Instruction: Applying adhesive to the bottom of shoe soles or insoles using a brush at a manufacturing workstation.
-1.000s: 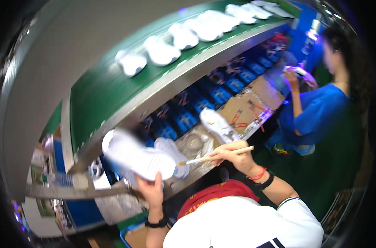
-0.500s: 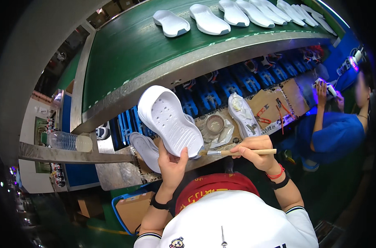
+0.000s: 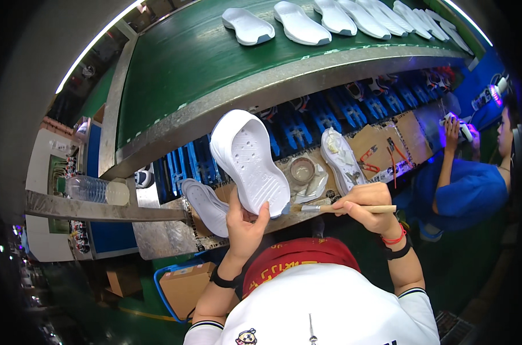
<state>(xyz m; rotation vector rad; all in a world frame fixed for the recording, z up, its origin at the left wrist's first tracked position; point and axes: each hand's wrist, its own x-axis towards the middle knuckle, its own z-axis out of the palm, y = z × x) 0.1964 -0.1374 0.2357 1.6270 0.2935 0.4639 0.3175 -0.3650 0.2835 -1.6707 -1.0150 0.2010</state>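
Observation:
My left hand (image 3: 245, 224) grips a white shoe sole (image 3: 250, 164) by its lower end, tilted up so its hollow inner face shows. In my right hand (image 3: 367, 208) is a paintbrush (image 3: 324, 208) with a pale wooden handle, its bristles pointing left beside the sole's lower tip; whether they touch it I cannot tell. Behind the brush a small round bowl (image 3: 301, 171) stands on the bench, with a crumpled pale wrapping round it. Another white sole (image 3: 336, 161) with scraps on it lies right of the bowl. More soles (image 3: 206, 206) rest together left of my left hand.
Several white soles (image 3: 301, 24) lie on a green conveyor belt (image 3: 186, 75) above the bench. Red-handled pliers (image 3: 369, 161) lie on cardboard (image 3: 396, 138). Blue racks (image 3: 295, 129) stand under the belt. A co-worker in blue (image 3: 462, 184) holds a shoe at right. A clear bottle (image 3: 94, 188) lies at left.
The sole in my left hand has turned more upright and shifted right. The brush has moved slightly right with my right hand. The whole view has shifted a little.

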